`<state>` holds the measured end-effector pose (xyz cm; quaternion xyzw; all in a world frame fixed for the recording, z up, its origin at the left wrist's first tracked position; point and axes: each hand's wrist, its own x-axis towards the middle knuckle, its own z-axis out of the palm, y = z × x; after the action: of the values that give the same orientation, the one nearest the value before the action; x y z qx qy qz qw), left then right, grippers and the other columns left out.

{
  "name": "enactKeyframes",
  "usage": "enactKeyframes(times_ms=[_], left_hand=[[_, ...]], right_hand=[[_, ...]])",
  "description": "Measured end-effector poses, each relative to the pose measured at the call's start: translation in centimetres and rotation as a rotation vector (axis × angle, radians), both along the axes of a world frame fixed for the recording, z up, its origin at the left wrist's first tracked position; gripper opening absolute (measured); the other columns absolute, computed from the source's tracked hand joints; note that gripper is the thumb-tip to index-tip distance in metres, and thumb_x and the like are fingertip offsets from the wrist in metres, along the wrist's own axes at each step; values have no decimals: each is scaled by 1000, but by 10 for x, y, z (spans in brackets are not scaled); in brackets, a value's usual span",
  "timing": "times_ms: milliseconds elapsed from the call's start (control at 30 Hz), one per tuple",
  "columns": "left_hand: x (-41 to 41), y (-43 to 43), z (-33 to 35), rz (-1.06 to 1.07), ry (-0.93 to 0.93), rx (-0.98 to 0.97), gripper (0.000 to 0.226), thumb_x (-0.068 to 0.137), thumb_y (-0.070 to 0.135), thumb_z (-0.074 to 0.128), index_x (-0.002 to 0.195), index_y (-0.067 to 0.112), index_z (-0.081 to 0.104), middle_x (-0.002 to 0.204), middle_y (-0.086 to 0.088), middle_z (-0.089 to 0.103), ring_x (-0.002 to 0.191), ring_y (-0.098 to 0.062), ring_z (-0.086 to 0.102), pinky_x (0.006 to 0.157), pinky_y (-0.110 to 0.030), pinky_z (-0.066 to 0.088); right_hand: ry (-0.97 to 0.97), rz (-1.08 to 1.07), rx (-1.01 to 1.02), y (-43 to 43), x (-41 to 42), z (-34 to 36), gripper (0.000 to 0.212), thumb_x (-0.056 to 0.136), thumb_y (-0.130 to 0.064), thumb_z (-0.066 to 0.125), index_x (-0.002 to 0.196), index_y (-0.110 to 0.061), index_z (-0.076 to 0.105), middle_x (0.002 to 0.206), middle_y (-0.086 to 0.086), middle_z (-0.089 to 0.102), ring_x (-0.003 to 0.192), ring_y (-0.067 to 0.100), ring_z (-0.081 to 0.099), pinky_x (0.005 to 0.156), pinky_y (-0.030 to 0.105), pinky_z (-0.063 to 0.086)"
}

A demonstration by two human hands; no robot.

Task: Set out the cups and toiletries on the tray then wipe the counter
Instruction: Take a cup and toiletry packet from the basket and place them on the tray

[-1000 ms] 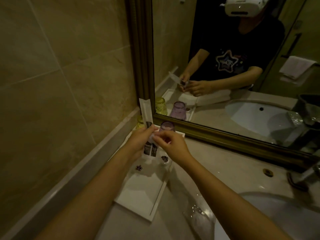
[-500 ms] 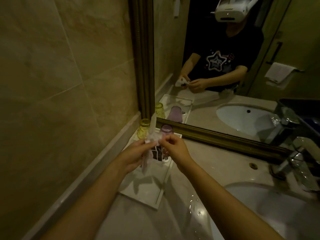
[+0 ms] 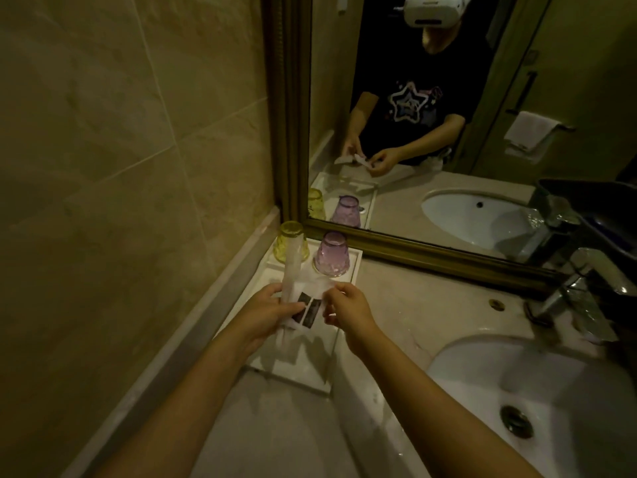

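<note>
A white rectangular tray [image 3: 300, 369] lies on the counter against the left wall. At its far end stand a yellow cup [image 3: 291, 241] and a purple cup [image 3: 332, 253], both upside down. Above the tray's middle my left hand [image 3: 267, 313] grips a long white toiletry sachet [image 3: 291, 267] that points up toward the cups, together with a small clear packet with dark labels [image 3: 308, 310]. My right hand [image 3: 348, 308] pinches the packet's right edge. The hands hide the middle of the tray.
A framed mirror [image 3: 293, 132] rises behind the tray. A white sink basin [image 3: 517, 391] lies at the lower right, with a chrome tap [image 3: 582, 281] behind it. Tiled wall and a raised ledge [image 3: 193, 343] run along the left. Beige counter [image 3: 413, 305] stretches between tray and tap.
The camera view has tipped down and shifted. The packets are held lower over the tray, and my right hand has slid out to the packet's right edge.
</note>
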<state>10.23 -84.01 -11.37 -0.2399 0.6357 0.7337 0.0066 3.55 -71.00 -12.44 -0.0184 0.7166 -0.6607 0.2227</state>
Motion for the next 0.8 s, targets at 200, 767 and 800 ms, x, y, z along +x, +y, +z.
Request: enactKeyframes(times_ms=[200,767,800], left_hand=[[9,-3,-18,4,-44,-50,31,80,6,66,107,12,52,96,-12,64,75,-21,64,49,-25,57],[18,18,-56,-121,-285,-526,74,68,17,77,131,13,38,130,-11,54,115,-29,54,94,-39,47],[17,18,-59,-148,-282,-552,73,69,19,77,131,13,38,130,-11,54,115,-29,53,93,-37,46]], right_hand=[[-29,49,7,7,3,-12,18,89,-26,54,78,-16,64,65,2,57,59,14,53,53,23,46],[492,7,713,13,-2,-79,16,87,-23,60,92,-10,68,102,9,60,98,23,56,87,35,51],[545,15,764,13,-2,-82,17,87,-24,59,94,-11,68,102,8,58,99,22,53,87,34,49]])
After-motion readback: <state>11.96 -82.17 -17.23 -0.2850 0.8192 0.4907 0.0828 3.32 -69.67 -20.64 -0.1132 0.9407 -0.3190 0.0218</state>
